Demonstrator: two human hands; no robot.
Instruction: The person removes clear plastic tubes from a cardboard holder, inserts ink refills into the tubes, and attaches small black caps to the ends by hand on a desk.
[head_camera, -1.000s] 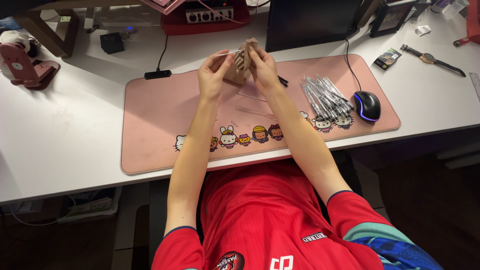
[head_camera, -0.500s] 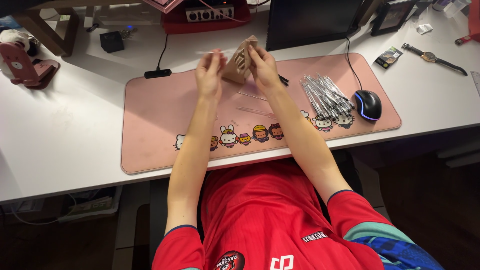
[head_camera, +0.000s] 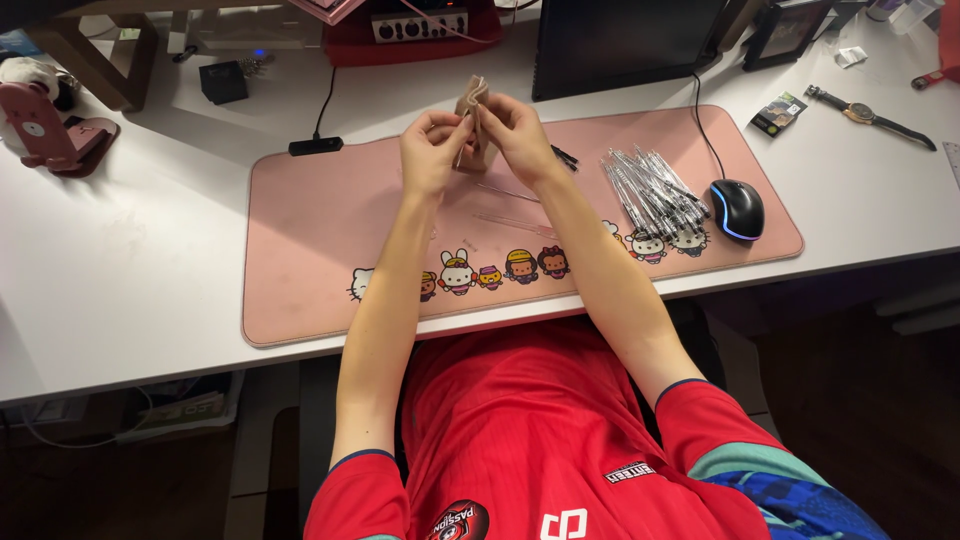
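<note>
Both hands are raised together over the far part of a pink desk mat. My right hand grips a small tan cardboard packet and holds it upright. My left hand pinches at the packet's lower left side, and a thin pale stick shows between its fingers. Two clear thin tubes lie on the mat just below the hands. A pile of several clear pens lies to the right on the mat.
A black mouse sits at the mat's right end, its cable running to a dark monitor. A wristwatch lies far right. A pink stand and a small black cube stand at the left.
Half a second ago my left hand was drawn slightly up and left with a thin stick; now it is back against the packet. My right hand has barely moved.
</note>
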